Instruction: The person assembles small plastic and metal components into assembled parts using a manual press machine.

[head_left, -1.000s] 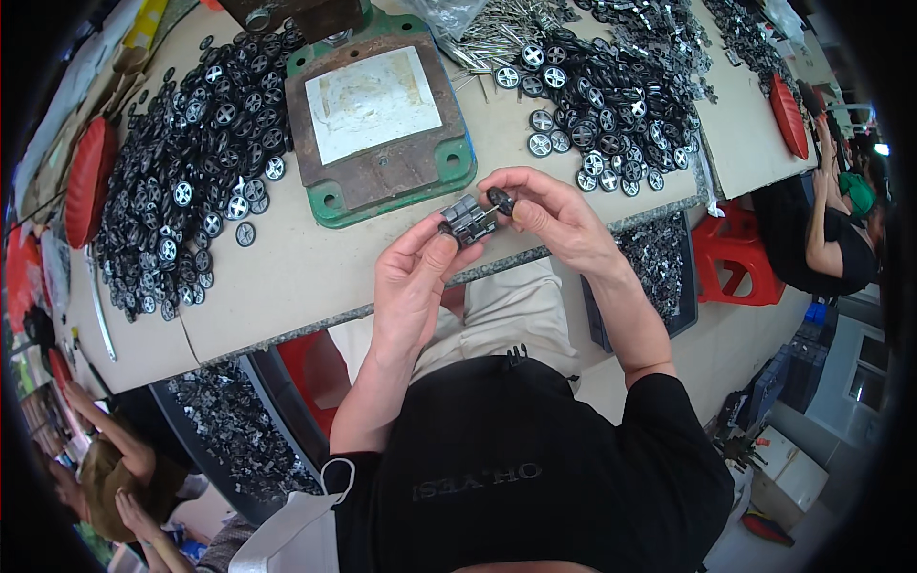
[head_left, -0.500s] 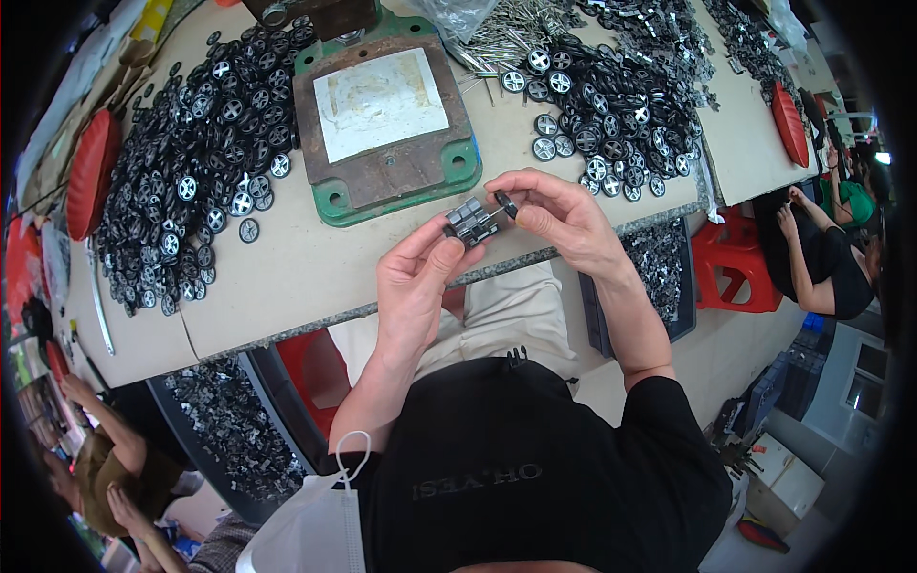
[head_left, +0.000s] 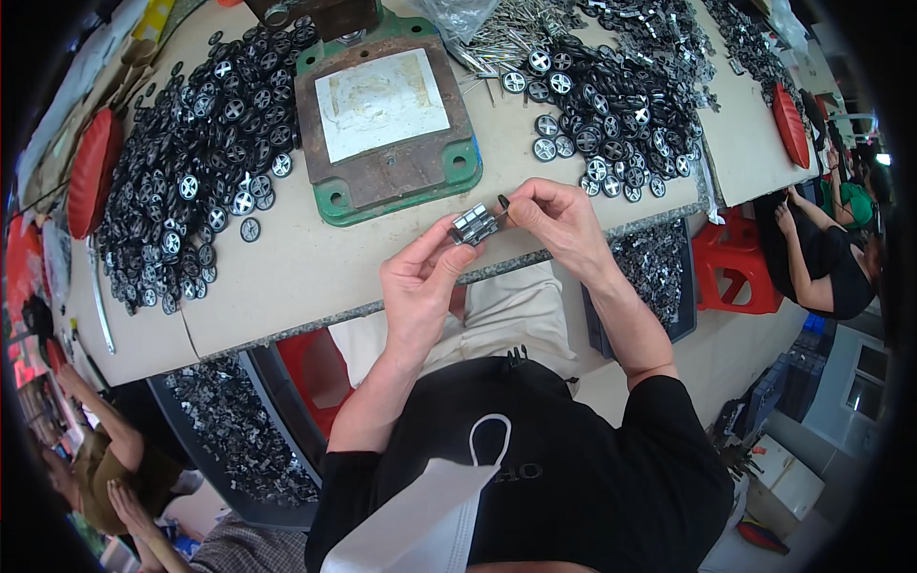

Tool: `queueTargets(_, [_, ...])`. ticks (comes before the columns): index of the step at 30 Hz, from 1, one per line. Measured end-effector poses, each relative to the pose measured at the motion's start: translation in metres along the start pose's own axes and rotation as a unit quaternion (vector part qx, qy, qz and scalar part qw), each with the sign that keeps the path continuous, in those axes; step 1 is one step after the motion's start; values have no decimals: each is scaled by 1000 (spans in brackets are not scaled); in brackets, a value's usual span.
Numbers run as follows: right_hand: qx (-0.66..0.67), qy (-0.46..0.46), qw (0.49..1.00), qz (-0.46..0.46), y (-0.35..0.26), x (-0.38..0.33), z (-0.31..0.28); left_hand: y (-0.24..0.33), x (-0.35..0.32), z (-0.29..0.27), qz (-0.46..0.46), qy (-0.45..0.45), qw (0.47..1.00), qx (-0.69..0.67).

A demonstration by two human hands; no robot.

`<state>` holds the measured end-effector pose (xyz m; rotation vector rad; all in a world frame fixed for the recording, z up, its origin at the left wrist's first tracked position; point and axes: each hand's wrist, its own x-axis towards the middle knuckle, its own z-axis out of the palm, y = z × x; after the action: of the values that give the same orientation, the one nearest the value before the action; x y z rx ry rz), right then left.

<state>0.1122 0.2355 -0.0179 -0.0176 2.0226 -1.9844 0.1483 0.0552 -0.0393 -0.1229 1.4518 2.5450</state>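
Observation:
My left hand (head_left: 418, 279) is closed around a small grey, blocky plastic part (head_left: 475, 224), held just above the table's near edge. To its right, my right hand (head_left: 564, 227) pinches a small black wheel (head_left: 503, 202), seen nearly edge-on and close beside the part. Whether a thin axle joins the wheel to the part is hard to make out now. Beyond my hands stands a green and brown metal press base (head_left: 382, 181) with a whitish sheet (head_left: 382, 103) on it.
Heaps of black wheels (head_left: 191, 181) lie left and right of the base, with metal pins (head_left: 506, 33) at the back. Grey parts fill crates (head_left: 315, 420) below the table. A red stool (head_left: 731, 258) and other people are at the sides. A white mask (head_left: 411, 520) hangs before my chest.
The wheel in my right hand has turned from a slanted view to nearly edge-on. My left hand has shifted slightly right with the grey part. The hanging mask has swung right.

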Motion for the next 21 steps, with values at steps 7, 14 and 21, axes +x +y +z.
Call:
queueTargets(7, [-41,2,992,-120,-10,3,5,0,3,-2,-6,4,1000,-29])
queueTargets(14, [55,-14,998,-30,-3,1,8,7,4,1,-28,-14,989,-141])
queueTargets(21, [-155,-64,979,-119,-32,1,5,30,6,-15,-4,-104,986,131])
